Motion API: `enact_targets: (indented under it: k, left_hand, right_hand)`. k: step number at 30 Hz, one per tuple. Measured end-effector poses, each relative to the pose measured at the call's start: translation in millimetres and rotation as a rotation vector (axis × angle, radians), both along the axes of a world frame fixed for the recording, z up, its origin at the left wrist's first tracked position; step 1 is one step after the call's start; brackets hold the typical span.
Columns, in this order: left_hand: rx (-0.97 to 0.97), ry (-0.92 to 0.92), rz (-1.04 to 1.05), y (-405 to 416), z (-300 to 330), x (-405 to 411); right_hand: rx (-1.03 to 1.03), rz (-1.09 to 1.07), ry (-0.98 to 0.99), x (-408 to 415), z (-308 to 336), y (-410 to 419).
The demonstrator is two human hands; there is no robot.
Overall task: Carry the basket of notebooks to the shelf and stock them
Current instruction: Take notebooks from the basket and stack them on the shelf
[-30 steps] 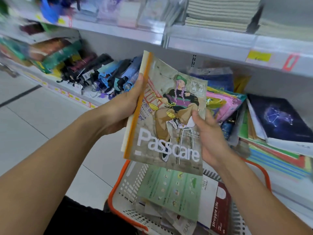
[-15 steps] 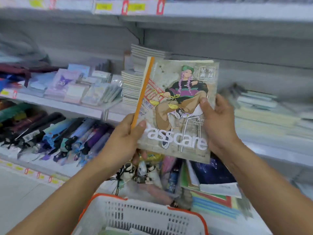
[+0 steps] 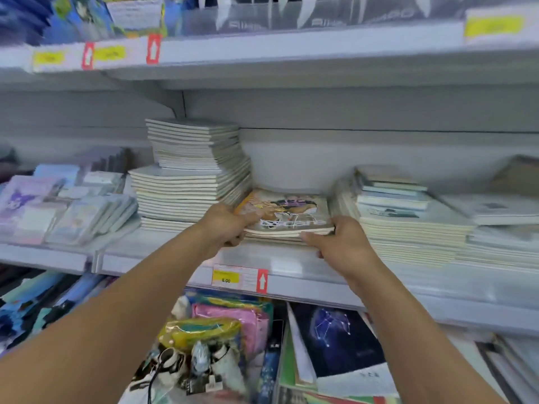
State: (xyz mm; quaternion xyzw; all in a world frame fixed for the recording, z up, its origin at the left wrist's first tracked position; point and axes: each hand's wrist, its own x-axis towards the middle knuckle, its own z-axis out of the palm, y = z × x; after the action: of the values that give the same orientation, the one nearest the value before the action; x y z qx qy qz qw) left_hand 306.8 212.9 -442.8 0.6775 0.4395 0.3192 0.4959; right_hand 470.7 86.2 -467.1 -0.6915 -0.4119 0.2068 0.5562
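Both hands hold a small stack of notebooks [image 3: 287, 212] flat on the middle shelf [image 3: 175, 252], near its front edge. The top cover shows a seated cartoon figure and pale lettering, with an orange strip along its left spine. The left hand [image 3: 226, 225] has its grip curled round the stack's left front corner, thumb over the cover and fingers tucked beneath. The right hand [image 3: 339, 243] has its grip closed on the right front corner, thumb lying along the front edge of the pages.

The stack sits in a gap between two other piles: a tall pile of pale notebooks [image 3: 192, 173] just to its left, touching or nearly touching it, and a lower, wider pile of notebooks [image 3: 408, 223] just to its right. Further left on the same shelf lie small pastel notepads [image 3: 67, 205] in clear wrapping.

On the shelf's front edge, below the hands, sits a yellow price tag [image 3: 226, 277] beside a red arrow marker [image 3: 262, 281]. The shelf below carries a dark notebook with a star pattern [image 3: 338, 336] and a pink pouch [image 3: 230, 322]. The basket is out of view
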Motion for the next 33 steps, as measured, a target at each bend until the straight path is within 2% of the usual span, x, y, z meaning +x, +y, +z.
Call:
enact_targets:
  k: [3,6,9,13,18,20,22,25,27,30,31,33]
  left_hand:
    - [0.085,0.09,-0.121,1,-2,-5]
    - [0.28,0.204,0.01,16,-11,-9]
    - [0.468,0.281,0.134,33,-23,-10]
    - [0.533,0.268,0.213,45,-32,-5]
    - [0.603,0.421,0.212,39,-28,-5]
    - [0.68,0.475,0.199,27,-22,-15]
    - [0.797,0.436,0.195,9,-18,-36]
    - [0.846,0.4,0.027,-31,-23,-92]
    - [0.714,0.54,-0.187,-57,-36,-134]
    - [0.433,0.85,-0.425,-94,-68,-198]
    - [0.333,0.963,-0.47,-104,-81,-216]
    - [0.123,1.179,-0.509,-119,-109,-246]
  right_hand:
    - [-0.044,-0.098,-0.257,5,3,7]
    - [-0.139,-0.203,-0.433,5,1,15]
    - [-0.177,-0.327,-0.504,5,-4,23]
    - [-0.203,-0.431,-0.615,3,-7,24]
    - [-0.27,-0.522,-0.703,1,-7,24]
    - [-0.232,-0.527,-0.731,-5,-3,19]
    - [-0.065,-0.495,-0.806,-19,7,12]
    - [0.396,-0.229,-0.801,-74,7,6]
    - [0.505,0.046,-0.72,-117,-16,0]
    - [0.236,0.446,-0.878,-163,-87,-10]
    - [0.088,0.598,-0.928,-172,-117,-12]
    - [-0.344,0.902,-0.964,-185,-186,-19]
